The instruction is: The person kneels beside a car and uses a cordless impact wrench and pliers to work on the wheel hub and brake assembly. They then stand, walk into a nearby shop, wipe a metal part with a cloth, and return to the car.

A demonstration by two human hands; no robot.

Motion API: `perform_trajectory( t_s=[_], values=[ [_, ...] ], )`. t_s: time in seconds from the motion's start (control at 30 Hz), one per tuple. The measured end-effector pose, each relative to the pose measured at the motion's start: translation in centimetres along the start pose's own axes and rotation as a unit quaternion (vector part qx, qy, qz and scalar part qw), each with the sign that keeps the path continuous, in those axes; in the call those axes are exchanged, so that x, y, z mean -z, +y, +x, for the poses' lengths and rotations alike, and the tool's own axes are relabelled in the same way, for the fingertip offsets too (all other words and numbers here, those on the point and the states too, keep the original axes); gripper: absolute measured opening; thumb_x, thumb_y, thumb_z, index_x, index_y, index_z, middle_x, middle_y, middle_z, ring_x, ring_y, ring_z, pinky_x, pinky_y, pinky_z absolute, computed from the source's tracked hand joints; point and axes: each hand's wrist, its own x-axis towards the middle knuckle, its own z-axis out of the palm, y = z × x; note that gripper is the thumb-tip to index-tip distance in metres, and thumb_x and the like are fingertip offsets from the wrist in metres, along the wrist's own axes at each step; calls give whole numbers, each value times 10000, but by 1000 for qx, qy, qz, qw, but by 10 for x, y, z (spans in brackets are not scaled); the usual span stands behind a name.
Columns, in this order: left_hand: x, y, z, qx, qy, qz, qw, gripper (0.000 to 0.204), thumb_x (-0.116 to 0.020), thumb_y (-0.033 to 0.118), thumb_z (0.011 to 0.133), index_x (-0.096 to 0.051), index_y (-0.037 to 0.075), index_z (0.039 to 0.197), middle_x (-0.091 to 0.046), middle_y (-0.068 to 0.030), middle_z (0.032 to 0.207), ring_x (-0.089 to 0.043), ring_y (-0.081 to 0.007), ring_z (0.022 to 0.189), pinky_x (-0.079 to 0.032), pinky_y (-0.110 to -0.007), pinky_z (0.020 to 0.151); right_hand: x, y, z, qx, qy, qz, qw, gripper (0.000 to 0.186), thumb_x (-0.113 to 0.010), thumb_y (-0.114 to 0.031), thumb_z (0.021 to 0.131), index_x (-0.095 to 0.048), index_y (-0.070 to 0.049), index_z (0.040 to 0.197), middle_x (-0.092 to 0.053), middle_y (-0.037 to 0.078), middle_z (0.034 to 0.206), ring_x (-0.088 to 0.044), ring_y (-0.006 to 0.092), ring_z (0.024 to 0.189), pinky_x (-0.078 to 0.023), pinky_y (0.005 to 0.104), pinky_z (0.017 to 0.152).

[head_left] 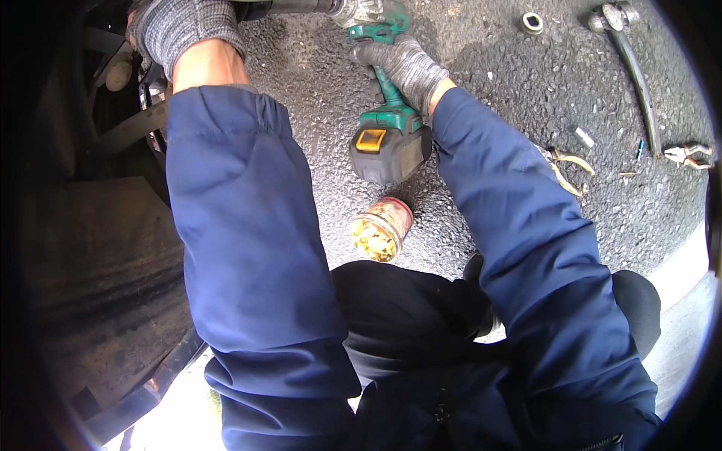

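I have my right hand wrapped around the grip of the drill, well in from the right edge of the asphalt, near which a hammer lies. My left hand is at the shaft; its fingers I can't tell.

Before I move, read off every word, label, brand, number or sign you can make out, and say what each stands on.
None: no text is legible in this view.
Power tool: any marks on its body or battery are too small or blurred to read.
Tub: the reddish, stained side shows nothing readable.
Hammer: no lettering can be made out.
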Motion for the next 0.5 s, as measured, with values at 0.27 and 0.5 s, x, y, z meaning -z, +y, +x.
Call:
perform_trajectory(
  t_s=[0.27, 0.5],
  values=[
    [9, -1, -6, -100, -57, 434, 893, 338, -350, 150, 968, -574, -9, 1164, -614, -158, 1170, -580, -315, 1035, -468, -367, 877, 6, 22, -18, -80, 53, 223, 970, 304, -763, -254, 755, -566, -70, 895, -560, 36, 669, -548, 165, 516, -479, 314, 464],
    [9, -6, 15, -114, -108, 548, 821, 320, -481, 241, 910, -611, 70, 1148, -655, -88, 1047, -616, -243, 923, -499, -362, 768, 38, 37, -67, -88, 74, 211, 971, 248, -708, -283, 805, -553, -93, 848, -556, 22, 635, -542, 147, 488, -464, 300, 424]
  ],
)
